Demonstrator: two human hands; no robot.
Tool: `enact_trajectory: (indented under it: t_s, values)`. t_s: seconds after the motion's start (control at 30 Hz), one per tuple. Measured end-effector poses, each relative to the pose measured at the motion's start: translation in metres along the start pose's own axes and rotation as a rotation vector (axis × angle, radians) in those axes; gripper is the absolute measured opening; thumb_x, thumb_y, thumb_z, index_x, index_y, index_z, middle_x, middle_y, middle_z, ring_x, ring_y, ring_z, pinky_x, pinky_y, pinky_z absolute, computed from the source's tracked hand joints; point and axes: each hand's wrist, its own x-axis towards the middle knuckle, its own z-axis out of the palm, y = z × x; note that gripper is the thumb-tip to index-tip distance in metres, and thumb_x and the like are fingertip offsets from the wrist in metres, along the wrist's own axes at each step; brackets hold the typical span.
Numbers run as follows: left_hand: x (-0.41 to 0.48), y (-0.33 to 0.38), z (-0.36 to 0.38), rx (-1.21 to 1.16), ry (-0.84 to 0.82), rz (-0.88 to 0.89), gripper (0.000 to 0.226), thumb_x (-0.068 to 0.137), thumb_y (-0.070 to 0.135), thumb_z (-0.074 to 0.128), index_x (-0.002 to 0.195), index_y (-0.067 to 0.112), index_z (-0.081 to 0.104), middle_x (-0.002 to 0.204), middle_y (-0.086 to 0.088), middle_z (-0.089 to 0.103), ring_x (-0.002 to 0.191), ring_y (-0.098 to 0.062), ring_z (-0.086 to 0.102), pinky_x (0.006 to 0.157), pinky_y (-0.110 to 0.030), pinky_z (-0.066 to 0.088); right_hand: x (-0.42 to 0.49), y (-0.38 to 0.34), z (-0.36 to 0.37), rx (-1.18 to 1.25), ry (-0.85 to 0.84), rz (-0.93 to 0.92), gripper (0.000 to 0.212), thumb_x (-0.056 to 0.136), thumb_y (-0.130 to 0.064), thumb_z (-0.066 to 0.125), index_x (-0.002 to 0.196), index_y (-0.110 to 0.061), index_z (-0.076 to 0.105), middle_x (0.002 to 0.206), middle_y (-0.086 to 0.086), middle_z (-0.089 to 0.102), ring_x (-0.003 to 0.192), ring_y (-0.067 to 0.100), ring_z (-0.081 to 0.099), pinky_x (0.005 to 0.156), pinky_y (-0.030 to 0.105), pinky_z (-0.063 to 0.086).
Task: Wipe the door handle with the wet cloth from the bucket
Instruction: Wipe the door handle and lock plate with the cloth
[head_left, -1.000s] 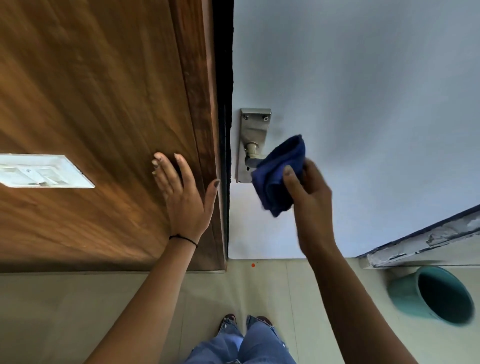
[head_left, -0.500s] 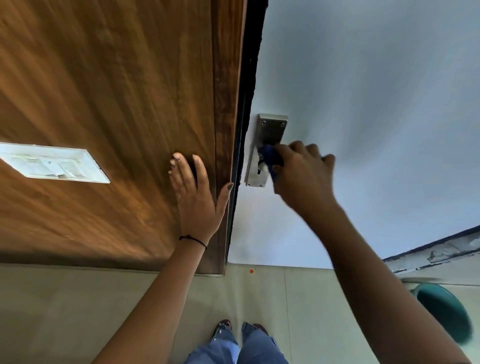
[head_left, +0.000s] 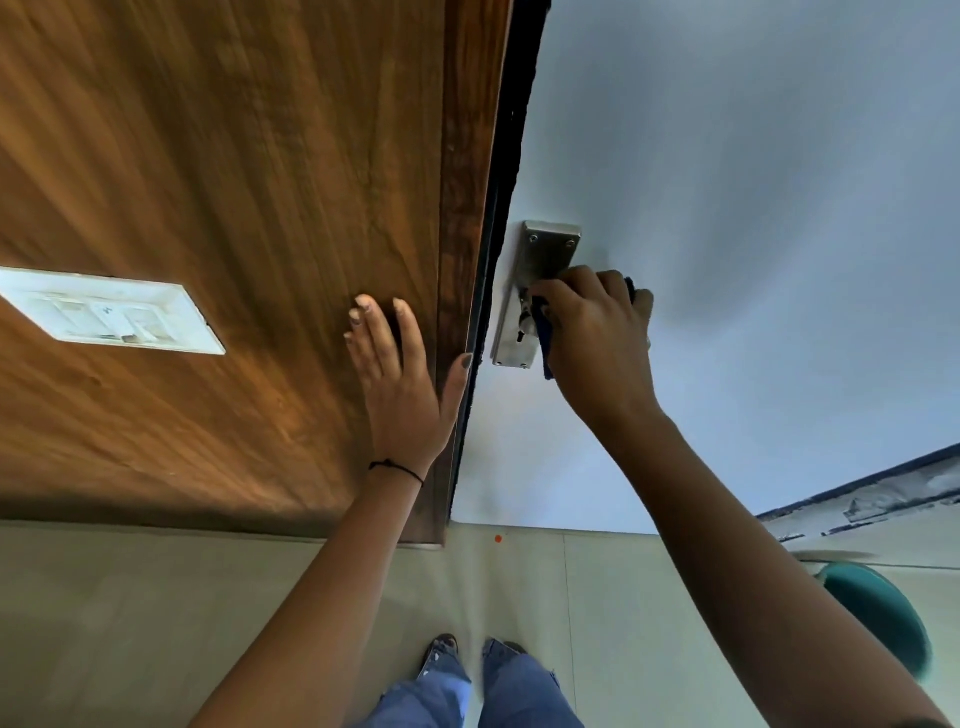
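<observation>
A steel door handle plate (head_left: 540, 260) is fixed to the pale grey door (head_left: 753, 208) near its left edge. My right hand (head_left: 597, 338) is closed over the handle lever with the blue cloth (head_left: 544, 338) wrapped under the palm; only small bits of cloth show. The lever itself is mostly hidden by the hand. My left hand (head_left: 402, 384) lies flat, fingers spread, on the brown wooden panel (head_left: 234, 208) beside the door's edge. A teal bucket (head_left: 878, 613) stands on the floor at the lower right, partly behind my right forearm.
A white switch plate (head_left: 111, 312) is set in the wooden panel at the left. Beige floor tiles (head_left: 519, 587) lie below, with my feet and jeans (head_left: 478, 686) at the bottom. A chipped ledge (head_left: 883, 499) runs along the right wall.
One second ago my right hand held the cloth loose just in front of the handle; it has since closed the cloth around the lever. The left hand stayed flat on the wood.
</observation>
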Motion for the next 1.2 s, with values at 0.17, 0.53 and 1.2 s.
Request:
enact_trajectory:
  t_s: [0.17, 0.53, 1.2]
  values:
    - [-0.001, 0.002, 0.0, -0.049, -0.002, -0.016, 0.082, 0.089, 0.052, 0.044, 0.147, 0.011, 0.003, 0.149, -0.022, 0.006, 0.14, -0.038, 0.007, 0.119, -0.042, 0.001, -0.015, 0.001, 0.02, -0.049, 0.08, -0.099, 0.039, 0.079, -0.009, 0.068, 0.117, -0.017, 0.066, 0.119, 0.009, 0.067, 0.109, 0.036, 0.057, 0.088, 0.043, 0.04]
    - [-0.001, 0.013, -0.009, -0.159, -0.036, -0.08, 0.084, 0.09, 0.038, 0.054, 0.148, 0.006, 0.001, 0.15, -0.036, 0.009, 0.141, -0.043, 0.002, 0.119, -0.046, 0.001, -0.042, 0.071, 0.023, 0.068, 0.074, 0.256, 0.05, 0.069, 0.0, 0.065, 0.113, -0.021, 0.059, 0.117, -0.003, 0.063, 0.102, 0.033, 0.051, 0.073, 0.036, 0.031]
    - [-0.07, 0.302, -0.02, -0.889, -0.539, 0.043, 0.052, 0.092, 0.017, 0.046, 0.142, 0.018, 0.033, 0.156, 0.002, 0.023, 0.147, -0.01, 0.013, 0.12, -0.034, 0.017, -0.214, 0.256, -0.09, 1.744, 0.188, 1.035, 0.033, 0.097, -0.031, 0.045, 0.116, -0.007, 0.059, 0.091, 0.007, 0.071, 0.077, 0.015, 0.07, 0.069, 0.032, 0.054]
